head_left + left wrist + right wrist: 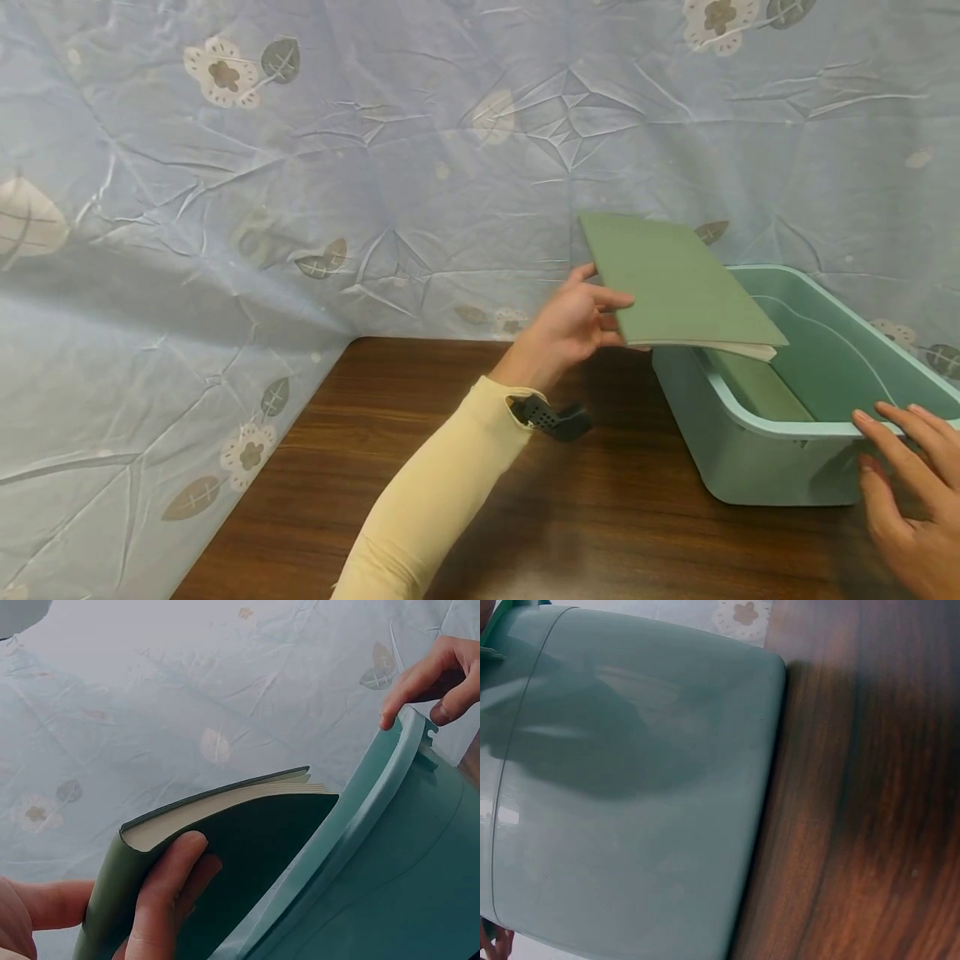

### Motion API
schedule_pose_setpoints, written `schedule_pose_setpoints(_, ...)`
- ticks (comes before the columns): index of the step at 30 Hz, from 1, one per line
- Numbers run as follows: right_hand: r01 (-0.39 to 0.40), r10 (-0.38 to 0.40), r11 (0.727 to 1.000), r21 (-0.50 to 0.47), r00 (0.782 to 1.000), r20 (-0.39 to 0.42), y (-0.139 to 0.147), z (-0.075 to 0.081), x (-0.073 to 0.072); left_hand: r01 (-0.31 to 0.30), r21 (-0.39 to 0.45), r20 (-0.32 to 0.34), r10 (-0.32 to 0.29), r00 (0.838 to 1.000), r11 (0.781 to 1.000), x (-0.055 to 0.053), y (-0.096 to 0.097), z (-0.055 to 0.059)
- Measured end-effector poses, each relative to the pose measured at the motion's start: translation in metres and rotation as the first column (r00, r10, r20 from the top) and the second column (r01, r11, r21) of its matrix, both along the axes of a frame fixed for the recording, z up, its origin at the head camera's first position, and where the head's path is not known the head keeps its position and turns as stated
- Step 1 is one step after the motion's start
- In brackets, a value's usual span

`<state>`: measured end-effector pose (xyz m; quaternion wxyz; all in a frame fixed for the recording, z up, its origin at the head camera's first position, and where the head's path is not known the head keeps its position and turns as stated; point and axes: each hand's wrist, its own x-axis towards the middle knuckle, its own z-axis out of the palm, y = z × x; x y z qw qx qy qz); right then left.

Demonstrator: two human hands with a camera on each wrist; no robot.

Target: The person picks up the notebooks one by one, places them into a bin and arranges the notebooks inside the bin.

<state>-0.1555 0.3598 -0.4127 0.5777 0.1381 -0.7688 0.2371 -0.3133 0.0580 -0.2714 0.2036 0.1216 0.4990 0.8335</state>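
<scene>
My left hand (pixel 577 321) grips a green hardcover book (pixel 675 279) by its spine, thumb on one cover and fingers on the other. Tilted, the book hangs over the left side of a teal plastic bin (pixel 757 467). The left wrist view shows its cream page edges and dark green cover (pixel 255 832) beside the bin wall (pixel 397 847). At the bin's near rim, my right hand (pixel 918 483) holds on, fingers over the edge and thumb against the outside. Inside the bin lies a flat green piece (pixel 757 387), partly hidden by the rim and the book.
The bin stands on a dark brown wooden table (pixel 600 500), close to a pale blue cloth (pixel 420 167) with flower and leaf prints that hangs behind and to the left. A black strap (pixel 551 417) sits at my left wrist, below the cream sleeve (pixel 450 483).
</scene>
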Motion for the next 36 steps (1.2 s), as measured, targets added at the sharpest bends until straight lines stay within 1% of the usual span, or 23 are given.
schedule_pose_setpoints(4,-0.01,0.01,1.0,-0.001,1.0,-0.024,0.0,0.0,-0.001,-0.008,0.002,0.026,0.008,1.0,1.0,-0.003,0.008,-0.004)
schedule_pose_setpoints(7,-0.006,0.006,1.0,0.006,1.0,-0.027,0.0,0.001,-0.002,-0.014,0.018,0.048,0.013,0.999,1.0,-0.005,0.013,-0.006)
schedule_pose_setpoints(13,0.004,-0.004,1.0,0.01,1.0,-0.01,0.003,0.0,-0.003,-0.023,0.045,0.083,0.019,0.996,0.999,-0.005,0.026,-0.009)
schedule_pose_setpoints(24,0.004,-0.004,1.0,0.008,1.0,-0.008,0.006,0.0,-0.004,-0.071,0.04,0.126,0.065,0.99,0.997,-0.003,0.052,-0.009)
schedule_pose_setpoints(30,-0.005,0.005,1.0,0.005,1.0,-0.019,0.006,0.001,-0.006,-0.118,0.018,0.135,0.114,0.984,0.993,-0.001,0.064,-0.009)
schedule_pose_setpoints(36,-0.011,0.011,1.0,0.017,1.0,-0.015,0.008,0.001,-0.007,-0.17,0.0,0.149,0.168,0.975,0.985,0.001,0.074,-0.007)
